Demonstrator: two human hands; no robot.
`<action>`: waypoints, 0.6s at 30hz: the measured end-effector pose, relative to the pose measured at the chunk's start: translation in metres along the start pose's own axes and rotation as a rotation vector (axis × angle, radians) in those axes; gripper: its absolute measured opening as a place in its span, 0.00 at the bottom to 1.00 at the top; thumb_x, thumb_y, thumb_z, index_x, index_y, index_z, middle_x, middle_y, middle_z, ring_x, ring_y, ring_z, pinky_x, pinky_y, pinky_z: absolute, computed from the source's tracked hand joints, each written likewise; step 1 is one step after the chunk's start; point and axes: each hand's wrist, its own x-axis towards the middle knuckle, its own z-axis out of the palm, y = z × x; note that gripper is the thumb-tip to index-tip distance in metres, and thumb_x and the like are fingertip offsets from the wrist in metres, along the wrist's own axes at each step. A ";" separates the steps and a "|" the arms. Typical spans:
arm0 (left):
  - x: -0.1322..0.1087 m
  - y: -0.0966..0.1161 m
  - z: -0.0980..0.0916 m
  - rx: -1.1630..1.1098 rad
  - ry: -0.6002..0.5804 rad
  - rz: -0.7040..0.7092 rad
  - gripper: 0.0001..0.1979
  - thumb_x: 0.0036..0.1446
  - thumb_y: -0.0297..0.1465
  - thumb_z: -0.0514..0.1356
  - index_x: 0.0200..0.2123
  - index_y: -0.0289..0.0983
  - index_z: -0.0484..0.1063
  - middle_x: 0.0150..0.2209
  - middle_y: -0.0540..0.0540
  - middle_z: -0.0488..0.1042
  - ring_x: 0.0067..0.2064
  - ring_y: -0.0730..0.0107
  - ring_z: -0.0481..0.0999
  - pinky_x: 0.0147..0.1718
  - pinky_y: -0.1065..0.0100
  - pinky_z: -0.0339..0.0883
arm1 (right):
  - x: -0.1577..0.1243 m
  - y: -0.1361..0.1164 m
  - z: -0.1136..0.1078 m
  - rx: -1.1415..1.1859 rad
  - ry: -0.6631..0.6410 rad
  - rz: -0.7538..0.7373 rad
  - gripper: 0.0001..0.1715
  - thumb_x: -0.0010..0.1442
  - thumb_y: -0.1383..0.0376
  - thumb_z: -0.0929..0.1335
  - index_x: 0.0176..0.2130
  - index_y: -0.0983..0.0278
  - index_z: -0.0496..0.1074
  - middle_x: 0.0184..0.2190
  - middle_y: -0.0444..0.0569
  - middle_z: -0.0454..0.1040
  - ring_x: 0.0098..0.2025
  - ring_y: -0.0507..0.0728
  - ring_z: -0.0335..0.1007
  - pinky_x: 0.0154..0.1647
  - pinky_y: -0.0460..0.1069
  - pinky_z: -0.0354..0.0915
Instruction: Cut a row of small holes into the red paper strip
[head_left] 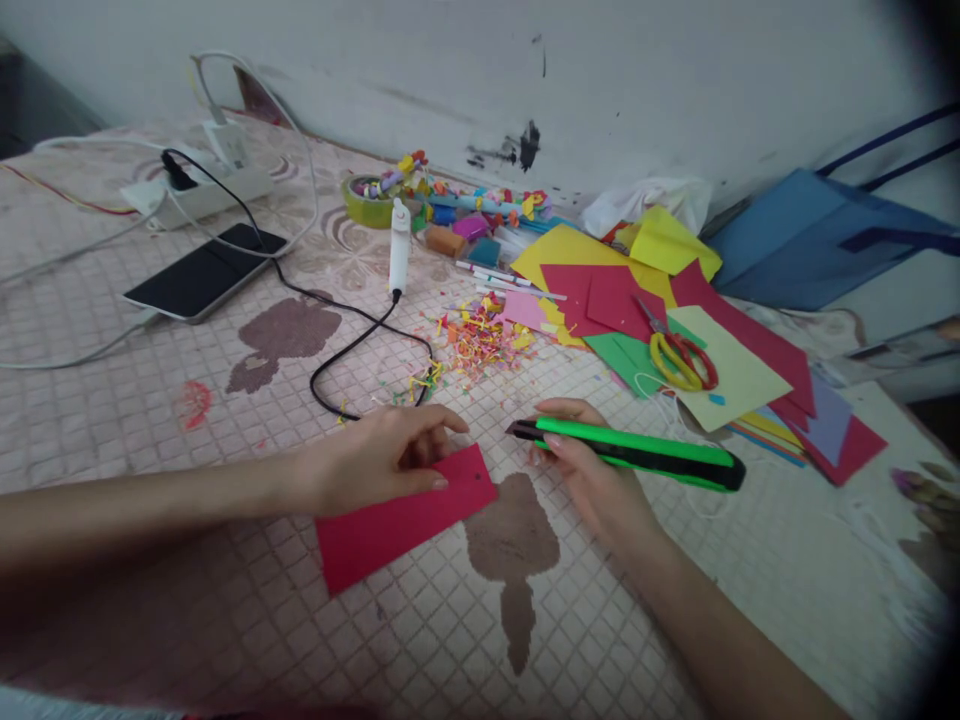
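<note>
Red card strip lies on quilted cloth, left hand at its upper edge; we cannot tell if fingers pinch it. Right hand clamps fingers around green cutter. Loosely pinned, strip could slip under blade.

Free passage: the bare stretch of cream quilted cloth in the foreground between the forearms, and the narrow gap between left hand and right hand. Obstacles: beyond the left hand, the looped thin black cable; beyond the gap, the heap of multicoloured paper scraps; beyond the green-and-black plastic cutter, yellow-and-red-handled scissors on overlapping coloured paper sheets.
</note>
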 end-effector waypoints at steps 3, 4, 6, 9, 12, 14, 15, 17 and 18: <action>-0.008 0.003 0.003 0.166 0.104 0.101 0.15 0.63 0.29 0.60 0.53 0.37 0.73 0.46 0.44 0.76 0.43 0.65 0.76 0.43 0.63 0.71 | -0.003 0.007 -0.007 -0.134 -0.050 -0.017 0.11 0.60 0.62 0.74 0.45 0.52 0.78 0.43 0.42 0.79 0.39 0.52 0.73 0.41 0.47 0.70; -0.011 0.004 0.004 0.260 0.124 0.167 0.14 0.65 0.28 0.59 0.53 0.37 0.73 0.50 0.42 0.75 0.47 0.62 0.76 0.47 0.61 0.71 | -0.003 0.009 -0.008 -0.172 -0.071 -0.031 0.11 0.62 0.61 0.74 0.46 0.52 0.78 0.44 0.43 0.79 0.40 0.53 0.74 0.42 0.48 0.70; -0.018 0.006 0.009 0.431 0.134 0.278 0.12 0.67 0.30 0.60 0.52 0.37 0.72 0.52 0.41 0.74 0.51 0.58 0.76 0.49 0.58 0.71 | -0.004 0.008 -0.009 -0.239 -0.103 -0.057 0.11 0.64 0.60 0.73 0.47 0.52 0.78 0.45 0.44 0.80 0.40 0.54 0.75 0.43 0.50 0.71; -0.029 0.009 0.017 0.561 0.143 0.393 0.11 0.70 0.34 0.60 0.50 0.35 0.71 0.50 0.41 0.76 0.49 0.57 0.76 0.48 0.57 0.72 | -0.006 0.003 -0.007 -0.354 -0.131 -0.103 0.13 0.62 0.60 0.74 0.48 0.53 0.77 0.45 0.46 0.80 0.42 0.56 0.77 0.44 0.51 0.72; -0.037 0.010 0.024 0.567 0.115 0.560 0.10 0.74 0.34 0.54 0.43 0.35 0.72 0.44 0.44 0.78 0.45 0.61 0.76 0.45 0.60 0.71 | -0.009 0.001 -0.008 -0.369 -0.182 -0.129 0.17 0.61 0.60 0.74 0.50 0.54 0.76 0.41 0.47 0.82 0.43 0.58 0.79 0.43 0.52 0.74; -0.040 0.010 0.027 0.569 0.036 0.683 0.14 0.75 0.29 0.51 0.36 0.35 0.72 0.39 0.46 0.79 0.40 0.65 0.76 0.43 0.62 0.70 | -0.011 0.003 -0.011 -0.327 -0.204 -0.131 0.15 0.64 0.59 0.72 0.51 0.54 0.76 0.42 0.48 0.83 0.43 0.59 0.81 0.44 0.53 0.75; -0.040 0.009 0.028 0.578 -0.001 0.728 0.16 0.75 0.27 0.50 0.34 0.35 0.71 0.37 0.46 0.79 0.39 0.66 0.76 0.43 0.63 0.70 | -0.013 0.004 -0.012 -0.311 -0.208 -0.128 0.15 0.66 0.58 0.71 0.52 0.55 0.75 0.43 0.49 0.83 0.43 0.58 0.81 0.44 0.53 0.75; -0.040 0.007 0.030 0.604 -0.014 0.758 0.17 0.75 0.24 0.49 0.34 0.35 0.72 0.38 0.46 0.80 0.39 0.67 0.77 0.45 0.63 0.70 | -0.016 0.007 -0.015 -0.296 -0.219 -0.123 0.15 0.68 0.58 0.70 0.53 0.55 0.75 0.43 0.49 0.83 0.40 0.57 0.81 0.43 0.53 0.76; -0.039 0.006 0.030 0.617 0.017 0.745 0.16 0.75 0.25 0.50 0.35 0.35 0.73 0.40 0.45 0.80 0.41 0.67 0.77 0.47 0.62 0.69 | -0.018 0.007 -0.015 -0.287 -0.226 -0.129 0.15 0.68 0.58 0.70 0.54 0.55 0.74 0.43 0.49 0.83 0.37 0.56 0.81 0.41 0.53 0.76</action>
